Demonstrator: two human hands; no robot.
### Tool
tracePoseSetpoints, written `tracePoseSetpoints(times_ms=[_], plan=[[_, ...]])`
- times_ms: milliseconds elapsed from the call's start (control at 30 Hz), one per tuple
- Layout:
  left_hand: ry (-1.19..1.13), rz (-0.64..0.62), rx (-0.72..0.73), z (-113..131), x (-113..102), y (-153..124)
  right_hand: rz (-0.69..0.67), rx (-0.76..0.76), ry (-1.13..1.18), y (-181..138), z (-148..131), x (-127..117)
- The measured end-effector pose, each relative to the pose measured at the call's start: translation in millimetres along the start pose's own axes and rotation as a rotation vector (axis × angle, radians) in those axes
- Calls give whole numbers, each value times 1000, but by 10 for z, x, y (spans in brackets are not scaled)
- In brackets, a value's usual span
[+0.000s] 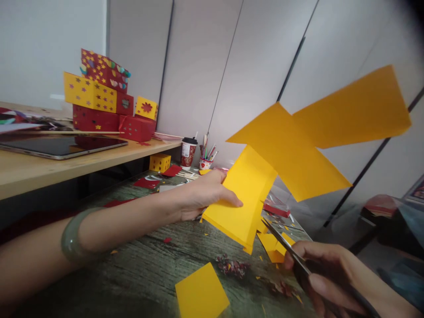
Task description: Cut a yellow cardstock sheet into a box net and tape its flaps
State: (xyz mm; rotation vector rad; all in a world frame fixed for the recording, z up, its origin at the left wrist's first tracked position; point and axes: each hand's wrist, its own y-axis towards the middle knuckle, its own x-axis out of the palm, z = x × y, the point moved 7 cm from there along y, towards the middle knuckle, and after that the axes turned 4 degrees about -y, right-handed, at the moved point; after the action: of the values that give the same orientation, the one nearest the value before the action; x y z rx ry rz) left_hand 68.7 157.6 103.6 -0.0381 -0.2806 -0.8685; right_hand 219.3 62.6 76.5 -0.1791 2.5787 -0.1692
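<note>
Head view: left hand [207, 193] pinching creased, cross-like yellow paper [281, 141]; right hand [341, 271] gripping scissors [281, 240], seemingly metal.

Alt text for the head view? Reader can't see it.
The left hand holds up a large cut sheet of yellow paper, its flaps spread, while the right hand holds scissors near its edge. Below, yellow pieces lie on a dark table; decorated red and yellow boxes are stacked on a wooden shelf to the left.
</note>
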Motion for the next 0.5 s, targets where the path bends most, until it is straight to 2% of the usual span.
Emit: tracePoseSetpoints(times_ms=[67, 133, 233, 333, 500], plan=[[-37, 29, 4, 8, -36, 25, 80, -25, 60, 64, 23, -58], [-65, 45, -6, -27, -30, 41, 331, -107, 87, 124, 16, -203], [-101, 15, -59, -187, 74, 45, 531, -157, 154, 181, 46, -253], [-112, -2, -109, -400, 177, 33, 611, -203, 215, 164, 50, -224], [-164, -47, -142, -603, 258, 20, 564, -143, 257, 152, 109, -138]])
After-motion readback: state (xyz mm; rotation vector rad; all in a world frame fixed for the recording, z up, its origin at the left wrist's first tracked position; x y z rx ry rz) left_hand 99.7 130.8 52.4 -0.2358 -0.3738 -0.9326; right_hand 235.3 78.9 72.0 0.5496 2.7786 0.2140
